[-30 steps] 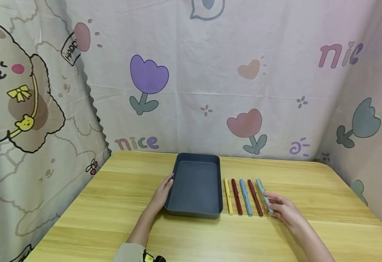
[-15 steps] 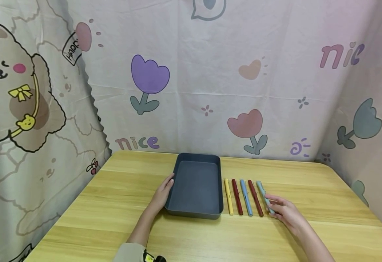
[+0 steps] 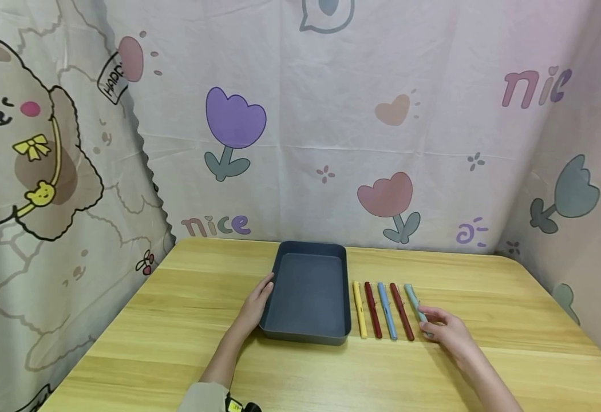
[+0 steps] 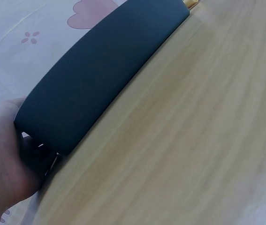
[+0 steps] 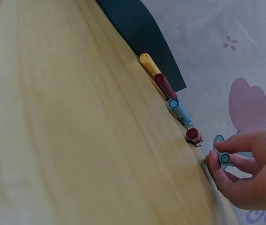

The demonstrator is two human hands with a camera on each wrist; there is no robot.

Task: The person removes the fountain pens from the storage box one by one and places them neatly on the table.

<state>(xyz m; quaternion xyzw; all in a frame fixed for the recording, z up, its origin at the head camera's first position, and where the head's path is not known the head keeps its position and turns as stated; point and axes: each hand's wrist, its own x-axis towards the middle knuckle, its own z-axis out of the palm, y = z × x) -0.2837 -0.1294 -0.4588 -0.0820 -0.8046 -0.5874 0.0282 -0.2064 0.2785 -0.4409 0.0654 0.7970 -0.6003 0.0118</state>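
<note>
A dark grey rectangular tray [image 3: 308, 297] lies on the wooden table with bare inside. At its left side my left hand [image 3: 253, 306] grips the wall, and the left wrist view shows this hand [image 4: 3, 161] at one end of the tray. To the tray's right, a yellow pen [image 3: 359, 309], a dark red pen [image 3: 373, 309], a blue pen [image 3: 387, 311] and another dark red pen [image 3: 402, 311] lie side by side. Rightmost is a light teal pen [image 3: 412, 296], its near end pinched between thumb and fingers of my right hand [image 3: 449, 332].
Table surface [image 3: 305, 377] extends in front of the tray and to both sides. A printed curtain [image 3: 290, 189] hangs behind the table and along its left and right sides. A black band with a yellow label [image 3: 234, 405] is around the left sleeve.
The teal pen has shifted slightly right and toward me, with my right hand's fingers closing nearer its near end. The left hand, tray and other pens stay put.
</note>
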